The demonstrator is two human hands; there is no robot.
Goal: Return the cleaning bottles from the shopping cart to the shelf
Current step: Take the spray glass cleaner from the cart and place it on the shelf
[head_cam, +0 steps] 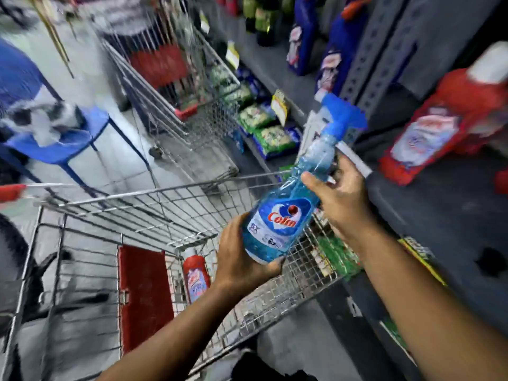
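Observation:
A blue Colin spray bottle [286, 215] with a blue trigger head is held tilted above the wire shopping cart [154, 199]. My left hand [242, 259] cups its base from below. My right hand [338, 193] grips its neck just under the trigger. A red bottle [195, 276] with a white cap lies inside the cart. The grey metal shelf [439, 215] runs along the right, and a red bottle [445, 125] stands on it close to the spray head.
Dark blue bottles [335, 50] stand further back on the shelf. Green and blue packets [264, 125] fill a lower shelf. A second cart [170, 86] stands ahead in the aisle. A blue plastic chair [68, 138] sits at the left.

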